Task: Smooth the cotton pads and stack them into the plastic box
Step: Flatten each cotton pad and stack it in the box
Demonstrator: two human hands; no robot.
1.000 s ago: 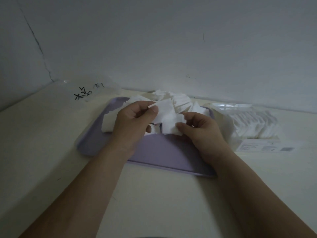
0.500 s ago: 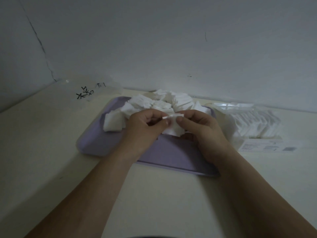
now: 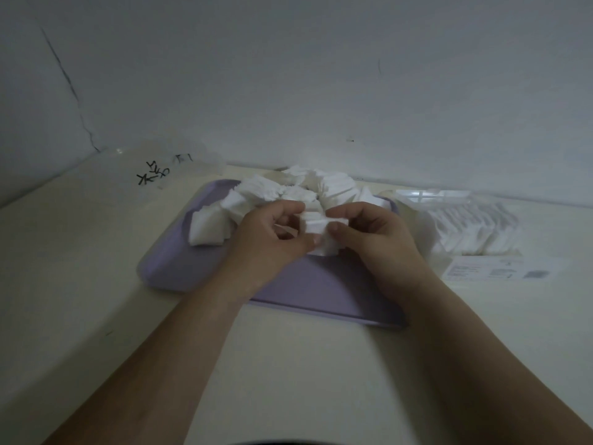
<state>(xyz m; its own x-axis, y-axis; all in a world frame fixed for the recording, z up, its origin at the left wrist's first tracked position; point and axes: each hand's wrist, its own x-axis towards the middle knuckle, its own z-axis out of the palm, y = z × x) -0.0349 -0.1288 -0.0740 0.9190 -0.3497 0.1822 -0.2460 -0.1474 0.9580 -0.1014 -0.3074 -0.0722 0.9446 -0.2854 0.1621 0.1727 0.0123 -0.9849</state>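
Checker: hands, quick, what are they doing?

Tagger: Left hand [image 3: 272, 242] and right hand [image 3: 372, 242] are both curled round one small stack of cotton pads [image 3: 316, 224], thumbs on the near face, fingers behind. The stack sits between the two hands, lifted over the middle of the purple tray [image 3: 321, 284].

Checker: Gap between the fingers?

Tagger: Narrow, pinched tight on the stack. Left thumb tip is at the lower edge and right thumb just beside it.

Checker: Rest of the pads?

Tagger: Loose pile of pads [image 3: 288, 194] on the far half of the tray, messy, some tilted, a few spilling towards the wall. One clump lies at the left end, apart from the hands.

Checker: Box?

Tagger: Clear plastic box [image 3: 414, 200] stands right of the tray, just beside it, with a row of pads [image 3: 475, 229] packed inside on edge. White label card [image 3: 500, 268] lies flat in front of it.

Checker: Anything else?

Tagger: Cream table [image 3: 288, 364] is under everything. Clear plastic bag [image 3: 154, 175] with black writing lies at the far left, near the wall. Writing too small to read. Light is dim.
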